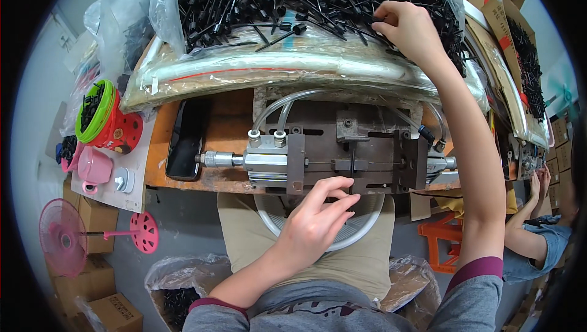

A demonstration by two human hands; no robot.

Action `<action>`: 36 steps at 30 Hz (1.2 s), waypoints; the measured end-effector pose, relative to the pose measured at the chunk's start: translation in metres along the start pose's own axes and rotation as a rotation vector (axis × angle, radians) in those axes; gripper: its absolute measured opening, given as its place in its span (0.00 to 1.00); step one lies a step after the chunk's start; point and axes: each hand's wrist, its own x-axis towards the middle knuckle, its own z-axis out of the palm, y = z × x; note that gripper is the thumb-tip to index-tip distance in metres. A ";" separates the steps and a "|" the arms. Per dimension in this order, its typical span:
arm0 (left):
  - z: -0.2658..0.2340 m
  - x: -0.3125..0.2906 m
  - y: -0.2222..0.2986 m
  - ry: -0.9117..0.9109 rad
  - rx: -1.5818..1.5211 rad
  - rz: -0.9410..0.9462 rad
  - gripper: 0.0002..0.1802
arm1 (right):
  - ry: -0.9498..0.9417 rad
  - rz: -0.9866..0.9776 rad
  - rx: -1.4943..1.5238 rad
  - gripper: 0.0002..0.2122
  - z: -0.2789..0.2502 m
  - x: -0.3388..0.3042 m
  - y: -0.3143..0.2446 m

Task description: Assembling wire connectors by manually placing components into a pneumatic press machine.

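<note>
My right hand (406, 32) is up at the right side of a large heap of black plastic stemmed parts (244, 2), thumb and fingers pinched on one black part at the heap's edge. In front of the metal pneumatic fixture (318, 130), my left hand (315, 222) has its fingers curled with the tips close together. A thin dark rod (353, 156) stands across the small block at the fixture's middle, its near end by the left fingertips. Whatever lies between those fingertips is hidden.
Left of the fixture lies a black phone (186, 139). A red bucket with a green rim (116, 118), pink mug (95, 166) and pink fan (64, 237) stand further left. Below is a white basket (354, 237) between my legs. Another person (532, 234) sits at right beside an orange stool (437, 243).
</note>
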 end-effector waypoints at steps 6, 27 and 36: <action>0.002 0.005 -0.001 -0.015 0.285 0.169 0.15 | 0.109 -0.041 -0.090 0.08 -0.012 -0.015 0.005; -0.001 0.016 0.007 -0.099 0.545 0.136 0.13 | -0.031 0.187 1.277 0.13 -0.055 -0.108 -0.014; -0.004 0.017 0.029 0.034 -0.052 -0.147 0.22 | -0.235 0.268 1.538 0.13 -0.045 -0.168 -0.048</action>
